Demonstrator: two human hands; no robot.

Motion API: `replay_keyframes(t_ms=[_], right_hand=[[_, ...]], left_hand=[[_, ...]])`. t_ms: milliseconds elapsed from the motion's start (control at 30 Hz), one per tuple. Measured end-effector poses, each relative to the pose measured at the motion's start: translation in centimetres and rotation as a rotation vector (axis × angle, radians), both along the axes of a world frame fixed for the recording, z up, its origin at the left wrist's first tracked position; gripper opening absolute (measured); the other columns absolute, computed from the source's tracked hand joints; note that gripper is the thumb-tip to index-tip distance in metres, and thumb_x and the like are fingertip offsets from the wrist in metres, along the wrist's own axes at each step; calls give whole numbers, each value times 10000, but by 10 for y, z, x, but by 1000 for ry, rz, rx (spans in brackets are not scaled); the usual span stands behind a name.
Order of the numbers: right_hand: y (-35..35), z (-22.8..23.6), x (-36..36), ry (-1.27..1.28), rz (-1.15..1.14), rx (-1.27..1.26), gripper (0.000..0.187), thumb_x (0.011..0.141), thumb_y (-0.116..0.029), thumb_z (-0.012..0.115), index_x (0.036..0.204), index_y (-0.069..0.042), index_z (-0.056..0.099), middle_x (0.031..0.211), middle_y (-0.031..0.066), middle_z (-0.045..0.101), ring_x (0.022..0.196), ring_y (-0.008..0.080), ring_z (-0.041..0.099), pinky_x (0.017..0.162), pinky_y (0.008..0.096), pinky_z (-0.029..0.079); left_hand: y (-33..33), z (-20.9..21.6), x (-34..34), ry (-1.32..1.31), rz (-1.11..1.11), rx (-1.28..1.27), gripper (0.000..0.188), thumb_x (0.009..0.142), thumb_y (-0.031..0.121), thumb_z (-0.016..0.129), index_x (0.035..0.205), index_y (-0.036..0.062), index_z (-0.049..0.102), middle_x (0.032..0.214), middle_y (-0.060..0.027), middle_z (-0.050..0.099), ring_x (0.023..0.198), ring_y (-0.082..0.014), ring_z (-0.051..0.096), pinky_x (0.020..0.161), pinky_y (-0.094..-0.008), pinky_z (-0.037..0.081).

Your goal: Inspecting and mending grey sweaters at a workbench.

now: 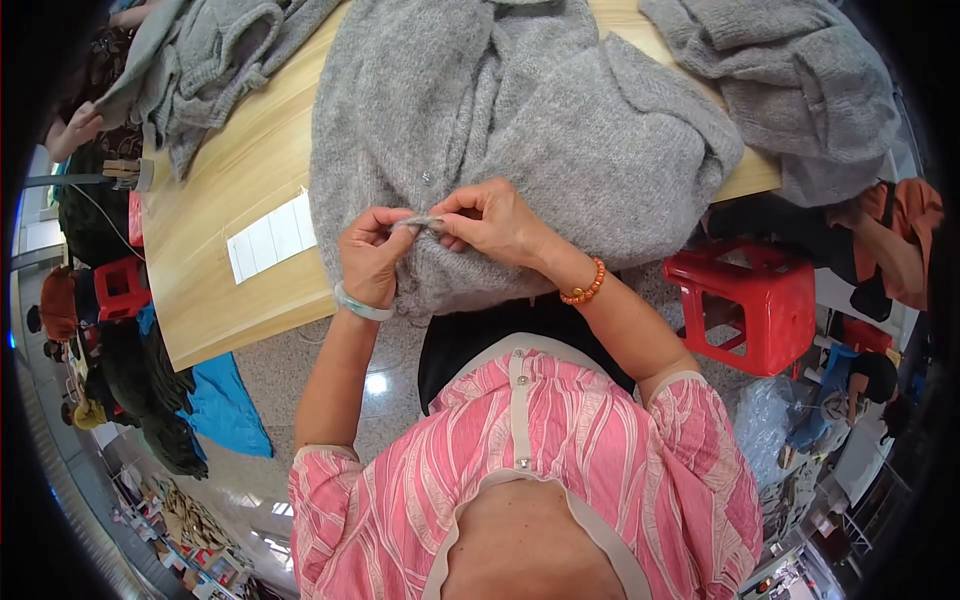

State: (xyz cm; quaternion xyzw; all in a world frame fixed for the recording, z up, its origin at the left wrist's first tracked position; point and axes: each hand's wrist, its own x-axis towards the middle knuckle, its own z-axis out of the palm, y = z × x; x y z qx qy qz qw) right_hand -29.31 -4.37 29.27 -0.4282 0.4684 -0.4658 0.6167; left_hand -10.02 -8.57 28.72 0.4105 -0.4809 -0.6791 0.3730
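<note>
A grey knitted sweater (590, 150) lies spread over the table's front edge, part of it hanging toward my lap. My left hand (375, 250) pinches a small fold of the knit between thumb and fingers. Right beside it, my right hand (490, 222) grips the same fold with its fingertips, the two hands almost touching. Whether a needle or yarn sits between the fingertips is too small to make out. Just above the hands, a tiny shiny bit (426, 178) shows on the sweater.
A white paper strip (270, 240) lies on the wooden table (200, 290) at left. More grey knitwear (800, 80) is heaped at far right, and another grey garment (215, 60) at far left, where another person's hand (78, 128) holds it. A red stool (745, 305) stands at right.
</note>
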Motion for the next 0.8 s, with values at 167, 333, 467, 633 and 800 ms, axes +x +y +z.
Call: replay_keyframes(t_ms=[167, 333, 467, 633, 800], right_hand=[[-1, 6, 3, 39, 9, 25, 121, 867, -47, 596, 903, 56, 647, 752, 65, 654, 665, 102, 623, 611, 236, 535], [-1, -4, 2, 81, -20, -73, 119, 832, -55, 630, 875, 56, 641, 750, 60, 650, 657, 95, 617, 607, 237, 536], [0, 0, 5, 30, -16, -57, 122, 807, -44, 646, 869, 60, 640, 753, 59, 650, 657, 90, 615, 605, 230, 531], [1, 1, 2, -64, -38, 12, 112, 809, -32, 632, 871, 60, 643, 758, 56, 652, 666, 87, 616, 602, 218, 519], [1, 3, 3, 5, -32, -61, 113, 801, -41, 640, 862, 54, 652, 776, 46, 659, 671, 79, 617, 603, 209, 508]], left_hand=[[-5, -4, 3, -18, -33, -1, 121, 819, -43, 636, 936, -9, 634, 901, -44, 650, 808, -83, 599, 752, -207, 467], [-5, 1, 1, -99, -81, -48, 134, 827, -20, 645, 958, -9, 622, 899, -28, 645, 804, -71, 594, 748, -200, 471], [2, 16, -7, -248, -27, -212, 164, 808, -19, 662, 962, 2, 608, 867, -43, 638, 778, -100, 594, 721, -222, 473], [38, 58, -23, -674, 143, -1088, 151, 728, -38, 671, 846, 26, 602, 759, -107, 599, 677, -255, 569, 625, -311, 444], [46, 25, -18, -358, 220, -246, 102, 807, 20, 687, 900, -1, 651, 795, -27, 653, 647, -81, 576, 591, -214, 465]])
